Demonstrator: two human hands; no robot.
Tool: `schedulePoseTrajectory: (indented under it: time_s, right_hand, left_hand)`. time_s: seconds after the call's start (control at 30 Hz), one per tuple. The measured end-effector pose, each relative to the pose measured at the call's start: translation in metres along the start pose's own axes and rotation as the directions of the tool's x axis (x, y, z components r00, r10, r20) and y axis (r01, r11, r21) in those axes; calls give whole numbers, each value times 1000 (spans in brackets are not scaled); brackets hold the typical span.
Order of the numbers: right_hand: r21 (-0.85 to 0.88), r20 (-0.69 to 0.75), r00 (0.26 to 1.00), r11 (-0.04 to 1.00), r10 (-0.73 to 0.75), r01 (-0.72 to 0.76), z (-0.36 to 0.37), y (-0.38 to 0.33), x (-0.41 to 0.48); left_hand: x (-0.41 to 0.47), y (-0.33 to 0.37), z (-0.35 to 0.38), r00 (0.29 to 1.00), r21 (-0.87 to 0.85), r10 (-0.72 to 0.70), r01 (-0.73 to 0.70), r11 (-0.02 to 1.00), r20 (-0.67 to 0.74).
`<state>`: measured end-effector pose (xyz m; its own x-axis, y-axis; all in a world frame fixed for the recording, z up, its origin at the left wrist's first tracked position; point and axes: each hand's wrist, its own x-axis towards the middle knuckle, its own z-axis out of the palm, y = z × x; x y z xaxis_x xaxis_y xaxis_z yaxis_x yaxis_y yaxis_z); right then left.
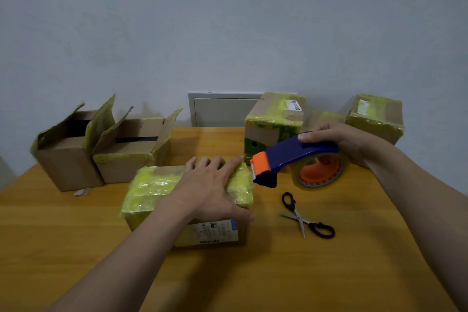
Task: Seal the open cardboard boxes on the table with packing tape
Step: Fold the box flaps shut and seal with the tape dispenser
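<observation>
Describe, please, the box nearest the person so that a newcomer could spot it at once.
Start at the wooden table and look at its middle, nearer than the boxes along the wall. The box there lies under the flat left hand. Alone among them, it shows a white shipping label on its near side.

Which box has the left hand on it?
The front-centre box, closest to the camera, shipping label on its near side. The left hand lies flat on its top; the other boxes stand untouched behind.

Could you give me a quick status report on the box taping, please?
Left hand flat on near box. Right hand grips tape dispenser beside it. Two open boxes wait left. Scissors aside, not blocking.
</observation>
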<state>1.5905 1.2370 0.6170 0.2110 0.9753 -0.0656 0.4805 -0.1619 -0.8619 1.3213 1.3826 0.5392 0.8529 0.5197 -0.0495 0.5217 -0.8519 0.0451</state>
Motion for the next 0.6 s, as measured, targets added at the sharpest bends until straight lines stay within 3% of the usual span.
schedulePoseTrajectory:
  time_s: [0.17, 0.4, 0.6]
  right_hand:
    - [15, 10, 1000, 1000, 10, -10, -4, 13, -3]
    - [-238, 43, 998, 971, 47, -36, 10, -22, 5]
    - [-439, -15, 999, 898, 38, -40, 15, -54, 15]
  left_hand:
    - [2, 1, 0, 1000, 2, -5, 5, 1000, 5]
    - [0, 3, 0, 1000, 17, -9, 9, 1000, 1]
    - [0, 6, 0, 1000, 18, -11, 11, 1000, -3]
